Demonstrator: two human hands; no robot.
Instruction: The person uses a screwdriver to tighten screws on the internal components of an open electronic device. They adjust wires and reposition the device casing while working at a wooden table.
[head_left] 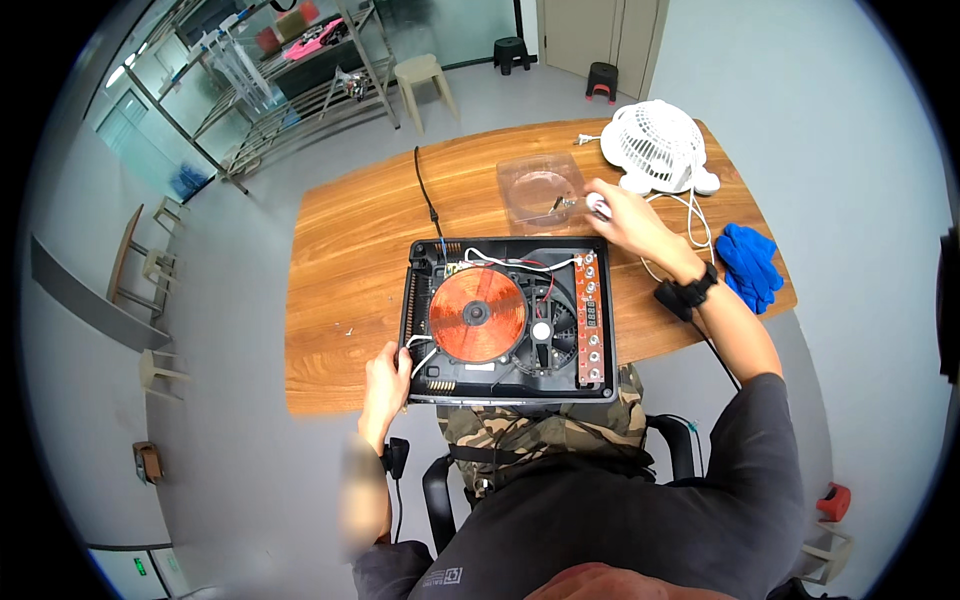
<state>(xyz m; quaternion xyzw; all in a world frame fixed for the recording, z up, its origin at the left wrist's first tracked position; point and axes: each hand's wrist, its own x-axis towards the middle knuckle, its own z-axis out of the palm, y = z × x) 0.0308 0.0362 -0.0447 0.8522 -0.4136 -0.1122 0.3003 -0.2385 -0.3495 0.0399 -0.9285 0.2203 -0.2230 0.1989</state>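
Note:
An opened induction cooker (415, 372) lies before me at the table's front edge, its black housing facing up. Inside it I see a round copper coil (460, 330), a fan (564, 335) and an orange control board (583, 362). My left hand (385, 385) grips the housing at its near left side, thumb along the edge. Past the far right corner, my right hand (632, 222) is closed around a screwdriver (598, 206) with a whitish handle. Its shaft points left over a clear plastic tray (512, 190), where small metal pieces, apparently screws, lie.
A white fan (655, 150) with a loose cord stands at the far right. Blue gloves (748, 265) lie crumpled by the right edge. A black cable (425, 185) runs from the cooker across the table. Beyond are a metal shelf (290, 110) and several stools.

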